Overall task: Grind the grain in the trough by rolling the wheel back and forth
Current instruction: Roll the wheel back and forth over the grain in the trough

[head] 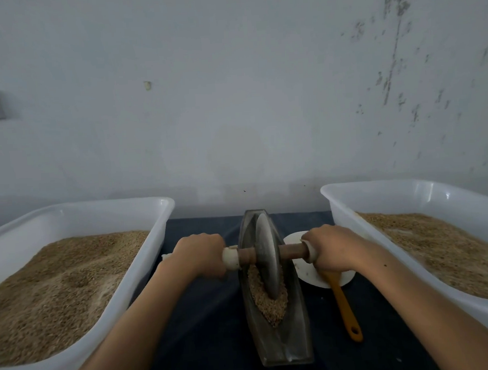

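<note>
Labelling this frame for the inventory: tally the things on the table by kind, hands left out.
White plastic tubs of grain: 2, one left and one right
Metal trough: 1
Grinding wheel on its wooden axle: 1
White plate: 1
Orange-handled utensil: 1
Total: 6

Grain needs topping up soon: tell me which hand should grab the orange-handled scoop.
Right. The right hand grips the wooden axle's end directly above the orange-handled scoop; the left hand is across the metal trough.
</note>
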A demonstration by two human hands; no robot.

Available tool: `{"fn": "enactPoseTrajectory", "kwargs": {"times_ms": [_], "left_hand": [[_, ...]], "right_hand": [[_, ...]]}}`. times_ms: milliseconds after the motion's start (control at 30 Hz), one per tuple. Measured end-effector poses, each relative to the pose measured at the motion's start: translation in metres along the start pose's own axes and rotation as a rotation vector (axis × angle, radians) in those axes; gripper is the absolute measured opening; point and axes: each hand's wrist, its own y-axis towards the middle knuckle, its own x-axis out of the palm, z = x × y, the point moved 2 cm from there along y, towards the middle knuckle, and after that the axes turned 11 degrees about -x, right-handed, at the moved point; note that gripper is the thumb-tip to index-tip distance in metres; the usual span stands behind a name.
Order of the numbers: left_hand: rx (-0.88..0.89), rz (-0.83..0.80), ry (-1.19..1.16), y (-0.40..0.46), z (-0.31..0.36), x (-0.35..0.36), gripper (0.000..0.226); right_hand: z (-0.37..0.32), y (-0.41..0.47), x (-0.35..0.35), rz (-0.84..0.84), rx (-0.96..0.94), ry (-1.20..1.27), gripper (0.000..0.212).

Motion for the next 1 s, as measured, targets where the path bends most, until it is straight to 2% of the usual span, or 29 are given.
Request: {"fn": "enactPoseTrajectory", "kwargs": {"times_ms": [133,233,333,467,667,767,867,1000], "left_hand": [[0.0,0.113,-0.012,0.0,0.001,0.001,0.03],[-0.014,0.216,-0.056,0.001,0.001,0.006,0.019],[-0.017,0.226,-0.098,0.002,-0.001,0.009,0.015],[-0.004,0.199,-0.068,0.004,-0.002,0.009,0.018],[0.021,0.021,-0.023,0.004,-0.002,0.004,0.035],[0.019,-0.025,-0.033,0.004,-0.002,0.002,0.036],[0.008,0.029,-0.022,0.003,-0.001,0.003,0.035],[-0.021,0.153,-0.025,0.003,0.001,0.004,0.027]], "right_hand": [[-0.004,-0.001,0.001,0.087,0.023,-0.009,0.017],[-0.006,0.001,0.004,0.242,0.023,-0.114,0.019],[-0.006,0.003,0.006,0.32,0.017,-0.161,0.023],[-0.004,0.004,0.007,0.275,0.02,-0.133,0.023],[-0.001,0.002,0.001,0.045,0.006,-0.001,0.016],[-0.001,0.001,-0.002,0.007,0.006,0.006,0.019],[-0.002,0.0,-0.001,0.031,0.01,0.001,0.023],[-0.004,0.002,0.002,0.133,0.027,-0.044,0.015]]}}
